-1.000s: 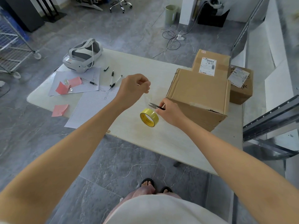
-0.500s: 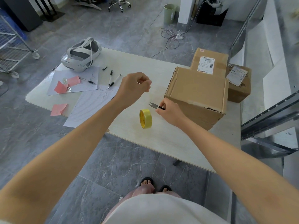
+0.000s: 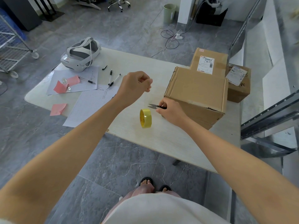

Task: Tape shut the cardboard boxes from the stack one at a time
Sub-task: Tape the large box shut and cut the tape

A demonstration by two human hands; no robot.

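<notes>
Steel snips are pinched in the right hand, blades agape and pointing left, the hand resting low against the near-left corner of the big box. Left hand is raised above the table, fingers pressed together on what I judge to be the free end of clear tape; the strip itself is too faint to confirm.

Change over the last second: the yellow roll has turned from showing its open face to standing nearly edge-on, just left of the right hand. Hands have barely shifted. Reading: the roll is swinging on a pulled-out length, so a cut is due.

Big box sits at the table's right, flaps down, seam not visibly taped. Two labelled boxes stand beyond it. Headset, pens and papers lie far left.
</notes>
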